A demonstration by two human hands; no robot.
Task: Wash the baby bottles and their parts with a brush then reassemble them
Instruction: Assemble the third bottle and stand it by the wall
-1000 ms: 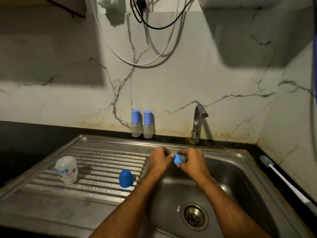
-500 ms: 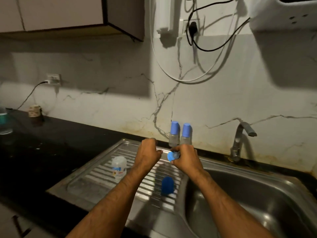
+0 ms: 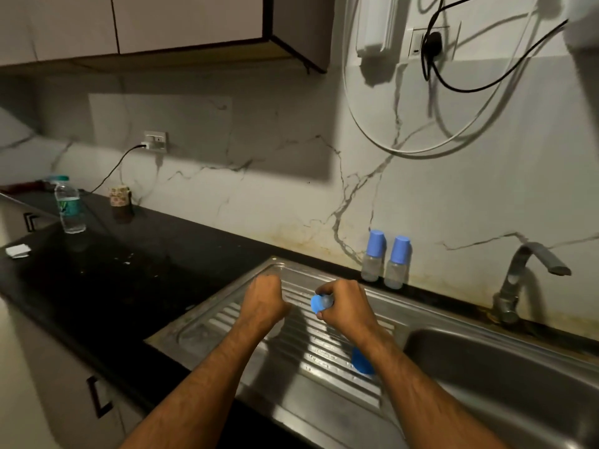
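Reaching out over the ribbed drainboard (image 3: pixel 324 351) of the steel sink (image 3: pixel 486 367), both bare forearms come in from the near edge. A dark blue cap (image 3: pixel 361 364) stands on the drainboard nearest the viewer, partly hidden behind the right forearm. Above it the right hand (image 3: pixel 346 306) curls its fingers round a light blue bottle part (image 3: pixel 319 303), pinching it over the ribs. The left hand (image 3: pixel 264 299) hangs beside it, apart, fingers curled under; whether that grip holds anything cannot be told from this side. Farther back, two baby bottles (image 3: pixel 385 260) with blue caps stand upright, just beside each other, on the black table (image 3: pixel 129 270) against the marble wall. A tap (image 3: pixel 525 270) rises to their right. At the far left of the table stand a water bottle (image 3: pixel 69 205) and a small jar (image 3: pixel 120 197).
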